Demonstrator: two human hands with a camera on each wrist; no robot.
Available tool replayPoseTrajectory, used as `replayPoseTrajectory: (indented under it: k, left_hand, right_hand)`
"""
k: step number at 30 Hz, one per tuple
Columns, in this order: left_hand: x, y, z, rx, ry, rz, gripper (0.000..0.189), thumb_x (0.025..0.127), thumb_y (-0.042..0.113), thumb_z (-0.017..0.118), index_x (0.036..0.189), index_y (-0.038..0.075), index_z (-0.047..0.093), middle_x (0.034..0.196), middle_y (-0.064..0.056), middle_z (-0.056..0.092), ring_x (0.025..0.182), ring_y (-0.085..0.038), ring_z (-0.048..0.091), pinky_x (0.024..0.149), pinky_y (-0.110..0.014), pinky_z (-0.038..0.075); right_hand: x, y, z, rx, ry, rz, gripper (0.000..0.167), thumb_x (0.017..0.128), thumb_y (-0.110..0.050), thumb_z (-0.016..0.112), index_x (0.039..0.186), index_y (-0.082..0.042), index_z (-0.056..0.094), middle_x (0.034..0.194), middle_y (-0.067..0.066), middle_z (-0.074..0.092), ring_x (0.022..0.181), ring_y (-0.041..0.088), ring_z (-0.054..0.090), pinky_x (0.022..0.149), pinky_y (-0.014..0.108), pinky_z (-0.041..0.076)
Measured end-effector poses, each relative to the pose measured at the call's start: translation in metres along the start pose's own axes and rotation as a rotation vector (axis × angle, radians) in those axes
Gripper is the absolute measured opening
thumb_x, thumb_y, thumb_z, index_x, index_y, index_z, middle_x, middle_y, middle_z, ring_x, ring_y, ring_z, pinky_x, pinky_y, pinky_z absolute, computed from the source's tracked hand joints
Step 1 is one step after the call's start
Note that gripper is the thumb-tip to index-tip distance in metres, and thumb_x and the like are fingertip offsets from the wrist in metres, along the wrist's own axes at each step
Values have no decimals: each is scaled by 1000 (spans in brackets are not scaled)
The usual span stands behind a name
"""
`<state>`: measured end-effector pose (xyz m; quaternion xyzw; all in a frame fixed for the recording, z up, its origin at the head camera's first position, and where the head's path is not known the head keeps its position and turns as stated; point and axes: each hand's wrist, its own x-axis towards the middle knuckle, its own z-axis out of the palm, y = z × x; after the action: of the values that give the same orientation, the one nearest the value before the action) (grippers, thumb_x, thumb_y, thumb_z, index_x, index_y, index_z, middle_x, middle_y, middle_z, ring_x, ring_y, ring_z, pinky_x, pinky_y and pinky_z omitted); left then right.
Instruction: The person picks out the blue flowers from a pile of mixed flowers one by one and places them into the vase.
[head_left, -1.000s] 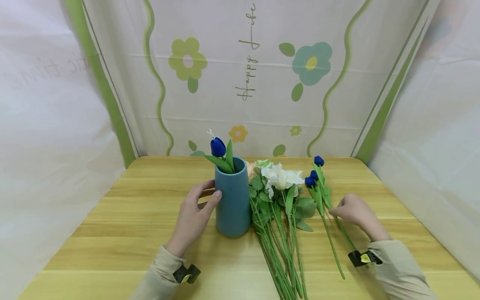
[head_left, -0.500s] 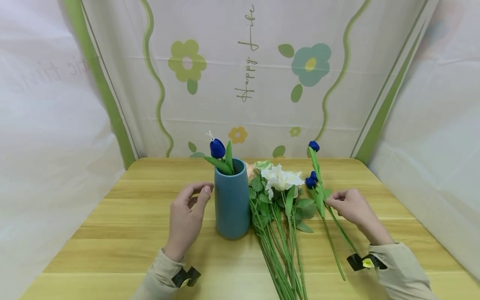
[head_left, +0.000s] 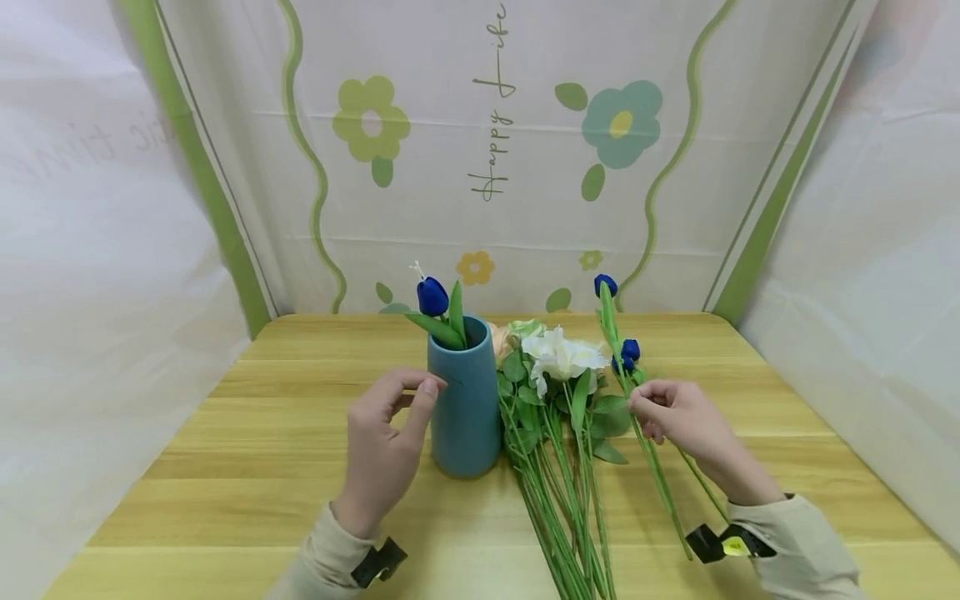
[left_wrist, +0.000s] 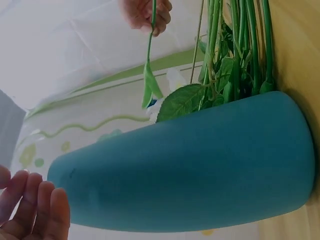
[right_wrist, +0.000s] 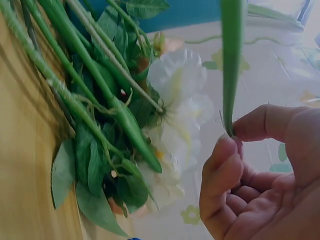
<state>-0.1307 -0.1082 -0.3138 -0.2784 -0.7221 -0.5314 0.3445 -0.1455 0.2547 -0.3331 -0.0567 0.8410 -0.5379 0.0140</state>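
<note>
A tall blue-grey vase stands upright, with one blue tulip leaning at its rim. My left hand is at the vase's left side, fingers gently bent and grasping nothing; its fingertips overlap the upper wall in the head view. In the left wrist view those fingers lie close by the vase mouth. Between thumb and forefinger, my right hand pinches the green stem of another blue tulip, whose bloom points away from me. The right wrist view shows this pinch on the green stem.
Beside the vase lies a bunch of flowers with a big white bloom, its stems running toward the front edge. More blue tulips lie on the wooden table at the right. A printed cloth hangs behind.
My right hand has lifted the tulip and shifted it left. My left hand let go of the vase, drew back, then came near it again with bent fingers.
</note>
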Motion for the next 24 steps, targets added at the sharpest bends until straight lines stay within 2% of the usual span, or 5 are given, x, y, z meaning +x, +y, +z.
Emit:
replayPoseTrajectory:
  k: [7,10,14,18,24]
  left_hand:
    - [8,15,13,-25,-87,194,12,94,0,60,93,7,70,92,-2,67,81,-15,63,69,-26,56]
    - [11,21,20,-59,-148,242,12,95,2,59,95,7,70,93,-3,66,77,-12,61,67,-21,55]
    - [10,27,28,-50,-240,214,11,96,6,60,99,8,70,97,0,65,78,-7,60,66,-17,53]
    - [7,31,34,-8,-315,144,11,97,12,62,103,9,70,101,4,63,81,-3,58,68,-16,52]
    - [6,40,44,3,-385,56,17,98,18,63,111,8,70,106,3,62,85,-5,58,69,-20,54]
  right_hand:
    - [-7,-8,18,-22,-13,-59,17,99,-14,61,100,3,61,75,15,59,61,29,57,54,35,53]
    - [-12,-13,27,-2,-4,-118,16,99,-15,62,99,1,60,80,18,59,61,27,56,55,35,53]
    - [-18,-19,38,43,14,-223,14,99,-13,62,98,1,59,84,20,58,58,28,56,55,35,53]
    - [-25,-25,47,84,32,-336,12,100,-11,59,96,0,58,85,19,62,58,29,56,52,33,51]
    - [-35,-36,62,131,102,-465,2,100,-1,56,98,0,58,84,18,63,58,24,54,49,33,50]
